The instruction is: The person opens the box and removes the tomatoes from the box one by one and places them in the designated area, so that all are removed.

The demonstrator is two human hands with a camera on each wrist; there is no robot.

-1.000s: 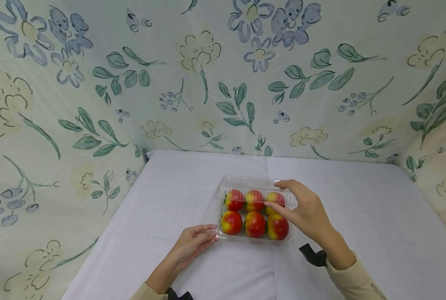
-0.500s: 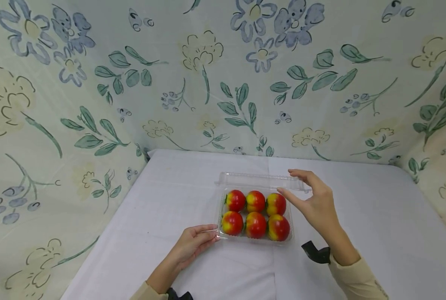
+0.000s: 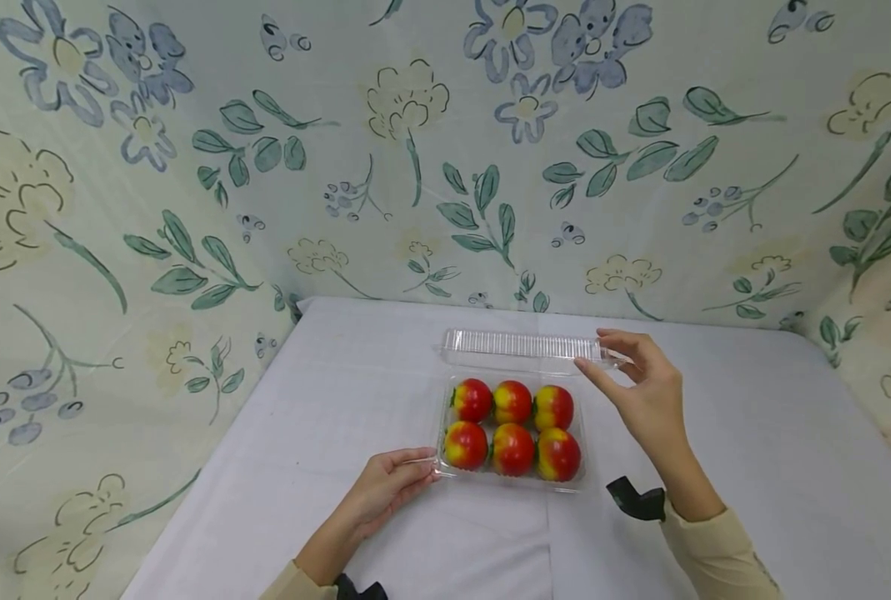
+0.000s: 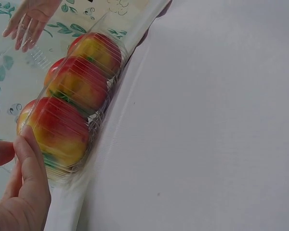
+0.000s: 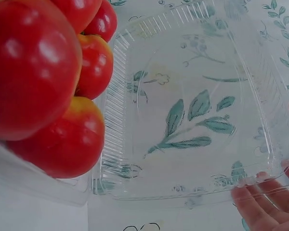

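A clear plastic clamshell box [image 3: 516,485] holds several round red-and-yellow fruits [image 3: 513,450] in two rows; bits of green show beside some of them. My left hand [image 3: 385,492] pinches the box's near left corner between thumb and fingers, as the left wrist view also shows. The hinged lid [image 3: 520,343] is tilted up along the far side. My right hand [image 3: 643,392] holds the lid's right end, thumb on the near side and fingers beyond. Through the transparent lid [image 5: 183,120], the right wrist view shows the patterned cloth behind and fingertips [image 5: 253,204] at its edge.
The box rests on a table [image 3: 355,383] covered in white cloth. Behind it and to the sides hangs a floral cloth [image 3: 415,167]. A black strap [image 3: 636,500] sits at the right wrist.
My right hand has swung the lid up and away to the far side, uncovering the fruits. The left hand has stayed at the corner, and the box has hardly moved.
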